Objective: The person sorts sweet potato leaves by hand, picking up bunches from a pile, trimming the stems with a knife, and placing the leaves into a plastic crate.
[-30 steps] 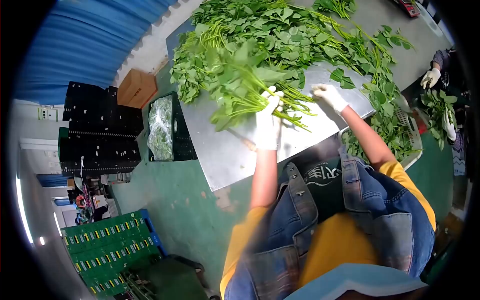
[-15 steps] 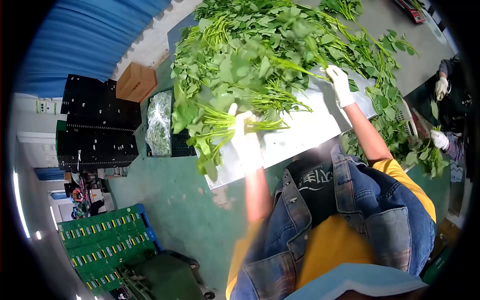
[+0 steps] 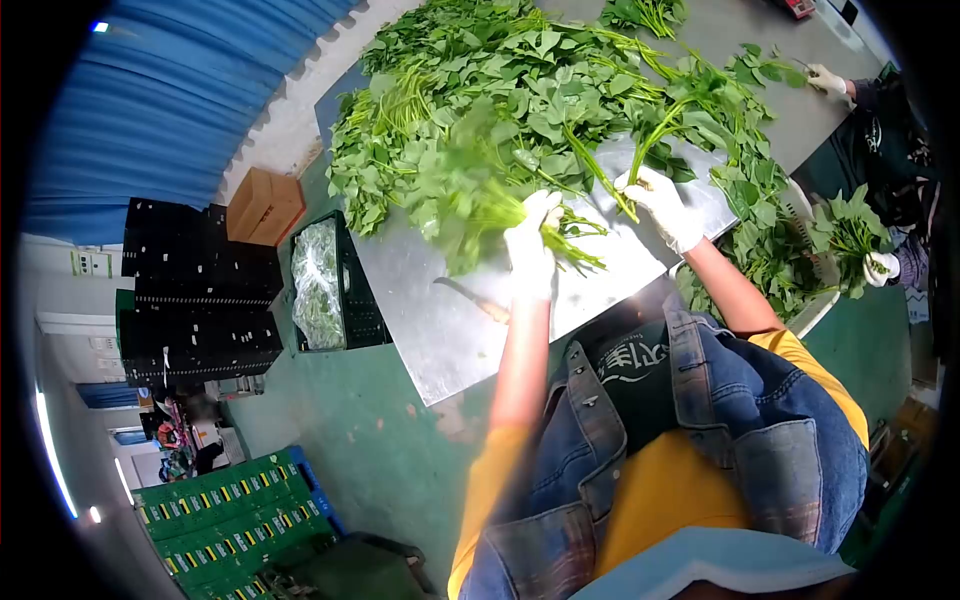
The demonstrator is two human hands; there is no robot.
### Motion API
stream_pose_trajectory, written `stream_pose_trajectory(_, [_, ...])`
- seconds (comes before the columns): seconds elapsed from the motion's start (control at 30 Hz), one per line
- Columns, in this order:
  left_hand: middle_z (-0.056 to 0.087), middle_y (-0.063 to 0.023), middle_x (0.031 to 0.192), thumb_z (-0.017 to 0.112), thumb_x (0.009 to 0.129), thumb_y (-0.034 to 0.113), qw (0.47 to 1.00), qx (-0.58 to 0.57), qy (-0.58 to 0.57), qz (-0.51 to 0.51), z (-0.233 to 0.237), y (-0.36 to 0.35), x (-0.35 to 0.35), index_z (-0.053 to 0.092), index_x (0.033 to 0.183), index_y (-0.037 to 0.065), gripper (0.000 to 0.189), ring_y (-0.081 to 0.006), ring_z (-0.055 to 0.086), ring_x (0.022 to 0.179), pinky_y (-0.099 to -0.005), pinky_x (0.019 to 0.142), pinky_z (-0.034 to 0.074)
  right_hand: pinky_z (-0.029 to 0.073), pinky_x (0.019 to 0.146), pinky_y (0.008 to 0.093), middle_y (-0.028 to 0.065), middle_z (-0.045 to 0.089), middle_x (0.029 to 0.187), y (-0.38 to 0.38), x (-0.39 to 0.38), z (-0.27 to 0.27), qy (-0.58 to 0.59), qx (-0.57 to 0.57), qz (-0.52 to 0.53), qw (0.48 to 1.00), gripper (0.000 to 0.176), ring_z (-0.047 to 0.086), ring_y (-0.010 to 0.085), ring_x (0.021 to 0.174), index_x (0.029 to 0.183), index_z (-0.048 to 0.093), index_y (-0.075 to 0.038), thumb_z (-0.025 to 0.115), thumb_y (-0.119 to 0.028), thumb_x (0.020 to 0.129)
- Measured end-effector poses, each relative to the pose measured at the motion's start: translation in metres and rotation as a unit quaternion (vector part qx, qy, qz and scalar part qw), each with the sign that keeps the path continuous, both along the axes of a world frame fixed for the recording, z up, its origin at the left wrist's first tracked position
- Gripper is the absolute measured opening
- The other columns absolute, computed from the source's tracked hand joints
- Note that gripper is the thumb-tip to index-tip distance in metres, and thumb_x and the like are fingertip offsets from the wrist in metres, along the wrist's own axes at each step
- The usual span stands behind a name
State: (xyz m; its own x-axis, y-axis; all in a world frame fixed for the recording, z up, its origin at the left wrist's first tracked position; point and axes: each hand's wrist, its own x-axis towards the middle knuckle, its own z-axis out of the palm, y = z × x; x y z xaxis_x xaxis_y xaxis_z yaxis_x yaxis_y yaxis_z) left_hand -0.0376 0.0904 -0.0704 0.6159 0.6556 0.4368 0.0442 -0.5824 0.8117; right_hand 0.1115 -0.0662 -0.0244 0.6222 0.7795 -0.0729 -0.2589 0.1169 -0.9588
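Observation:
My left hand (image 3: 532, 245), in a white glove, grips a bunch of leafy greens (image 3: 470, 215) by its stems. The leaves point left and are smeared by motion; the stem ends stick out to the right. My right hand (image 3: 660, 208), also gloved, is closed around some long-stemmed leafy greens (image 3: 603, 180), partly hidden by the fingers. Both hands are over the shiny metal tabletop (image 3: 420, 345). A knife (image 3: 472, 298) lies on it, left of my left forearm. Beyond the hands spreads a large heap of leafy greens (image 3: 540, 75).
Left of the table, a dark crate (image 3: 365, 315) holds a plastic-wrapped bundle (image 3: 317, 285). A cardboard box (image 3: 265, 205) and black crates (image 3: 200, 290) stand behind. At right, another person's gloved hand (image 3: 880, 268) holds greens beside a white basket (image 3: 815, 310).
My left hand has moved right and up with its bunch, uncovering the knife. My right hand has come lower, with stems in it. At right, the other person's far hand has reached across the table.

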Motion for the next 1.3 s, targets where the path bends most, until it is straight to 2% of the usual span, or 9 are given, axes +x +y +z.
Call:
stream_pose_trajectory(0.1, [0.067,-0.0134,0.080,0.064,0.078,0.001,0.976,0.198,-0.049,-0.072,-0.005,0.010,0.023,0.061,0.097,-0.005,0.020,-0.0141,0.058,0.057,-0.0217,0.051,0.044,0.043,0.072,0.0226,0.0017,0.060,0.088,-0.005,-0.013,0.007,-0.107,-0.061,0.049,0.991,0.015,0.053,0.0082,0.080,0.096,0.059,-0.003,0.057,-0.009,0.082])
stream_pose_trajectory(0.17, [0.066,-0.0096,0.075,0.065,0.077,0.002,0.805,-0.591,-0.047,-0.009,0.060,-0.014,0.030,0.064,0.090,-0.003,0.013,-0.0118,0.056,0.055,-0.0208,0.050,0.044,0.043,0.071,0.0226,0.0010,0.059,0.086,-0.005,-0.022,-0.003,-0.026,-0.042,0.073,0.996,0.014,0.052,0.0078,0.079,0.095,0.060,-0.002,0.057,-0.008,0.082])
stream_pose_trajectory(0.3, [0.061,-0.0044,0.066,0.067,0.073,0.003,0.857,-0.515,-0.022,-0.011,-0.010,-0.006,0.055,0.064,0.081,-0.001,0.009,-0.0095,0.050,0.047,-0.0232,0.040,0.037,0.044,0.074,0.0234,0.0028,0.061,0.091,-0.009,-0.022,-0.031,-0.336,0.010,0.069,0.939,0.018,0.054,0.0087,0.083,0.097,0.062,-0.002,0.059,-0.009,0.082])
stream_pose_trajectory(0.53, [0.060,-0.0042,0.070,0.069,0.071,-0.003,0.862,-0.487,-0.134,0.042,0.030,-0.008,0.011,0.061,0.089,-0.002,0.020,-0.0095,0.049,0.051,-0.0219,0.047,0.039,0.044,0.056,0.0272,0.0057,0.055,0.085,-0.008,0.004,-0.029,0.211,-0.105,-0.024,0.972,0.033,0.049,0.0160,0.063,0.108,0.051,-0.004,0.058,-0.029,0.087])
stream_pose_trajectory(0.7, [0.058,-0.0039,0.070,0.070,0.071,-0.004,0.865,-0.478,-0.140,0.055,0.039,-0.003,-0.002,0.061,0.091,-0.003,0.022,-0.0093,0.049,0.051,-0.0216,0.049,0.041,0.046,0.083,0.0358,0.0209,0.056,0.114,-0.002,0.015,-0.047,-0.223,-0.364,0.035,0.904,0.042,0.056,0.0269,0.102,0.117,0.048,0.003,0.058,-0.024,0.086])
stream_pose_trajectory(0.8, [0.059,-0.0046,0.072,0.069,0.072,-0.005,0.841,-0.507,-0.189,0.033,0.044,-0.011,-0.001,0.061,0.092,-0.002,0.021,-0.0091,0.050,0.052,-0.0207,0.049,0.040,0.045,0.084,0.0327,0.0134,0.062,0.111,0.004,-0.007,-0.018,-0.539,-0.090,-0.009,0.837,0.044,0.060,0.0231,0.097,0.122,0.053,-0.001,0.057,-0.026,0.086])
stream_pose_trajectory(1.17, [0.053,0.0003,0.069,0.067,0.075,-0.002,0.838,-0.480,-0.205,0.161,0.041,0.005,0.002,0.060,0.085,0.004,0.013,-0.0074,0.045,0.055,-0.0195,0.052,0.035,0.044,0.071,0.0290,0.0052,0.060,0.089,0.005,-0.018,-0.014,-0.209,0.042,-0.004,0.977,0.015,0.056,0.0128,0.083,0.094,0.059,-0.002,0.051,-0.013,0.090])
stream_pose_trajectory(1.2, [0.052,0.0006,0.069,0.066,0.077,-0.002,0.807,-0.521,-0.239,0.143,0.017,0.026,-0.004,0.060,0.086,0.004,0.013,-0.0070,0.045,0.055,-0.0196,0.052,0.036,0.045,0.075,0.0315,0.0058,0.059,0.092,-0.008,-0.007,-0.020,0.096,0.222,0.069,0.968,0.015,0.056,0.0145,0.085,0.099,0.058,-0.002,0.050,-0.011,0.090])
stream_pose_trajectory(1.3, [0.053,-0.0002,0.074,0.063,0.079,-0.004,0.765,-0.568,-0.282,0.112,0.052,0.044,-0.032,0.058,0.090,0.003,0.015,-0.0070,0.045,0.057,-0.0205,0.053,0.038,0.046,0.088,0.0342,0.0102,0.058,0.105,-0.080,0.068,-0.078,0.715,0.481,-0.083,0.501,0.037,0.058,0.0188,0.092,0.116,0.049,-0.001,0.060,-0.018,0.085])
